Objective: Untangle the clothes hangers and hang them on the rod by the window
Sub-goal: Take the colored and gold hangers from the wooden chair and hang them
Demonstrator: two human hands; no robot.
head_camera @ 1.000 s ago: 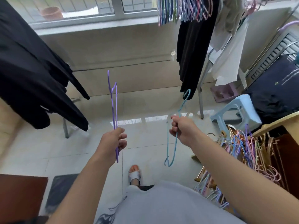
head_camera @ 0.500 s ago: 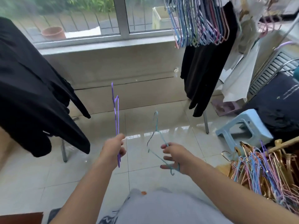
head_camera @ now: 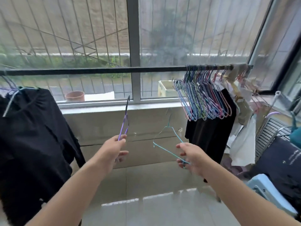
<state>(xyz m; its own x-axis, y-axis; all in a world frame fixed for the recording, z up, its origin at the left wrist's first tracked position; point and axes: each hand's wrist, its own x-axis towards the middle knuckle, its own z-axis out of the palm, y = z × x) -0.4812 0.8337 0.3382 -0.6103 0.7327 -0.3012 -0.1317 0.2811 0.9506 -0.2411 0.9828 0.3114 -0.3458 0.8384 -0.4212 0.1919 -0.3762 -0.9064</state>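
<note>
The view has swung up from the floor tiles to the window, so the black rod (head_camera: 101, 70) now runs across the middle of the picture, and both arms have lifted toward it. That reads as the sorting step being done for this pair and the hanging step beginning.

The left hand (head_camera: 114, 146) grips the lower end of a purple hanger (head_camera: 124, 123), seen nearly edge-on, fingers curled round the wire; its hook points up and sits below the rod, in front of the window sill. The right hand (head_camera: 190, 157) pinches the bottom corner of a teal hanger (head_camera: 169, 139), which has turned since a second ago from hanging down out of the fist to standing open and tilted, hook uppermost. The two hangers are well apart and no longer look caught on each other.

A dense bunch of coloured hangers (head_camera: 203, 98) already fills the rod's right end, with a black garment (head_camera: 211, 128) hanging below them. Another black garment (head_camera: 32, 136) hangs at the left end. The bare middle stretch of rod looks the likeliest place for both hooks, each of which must rise well above where it is now
</note>
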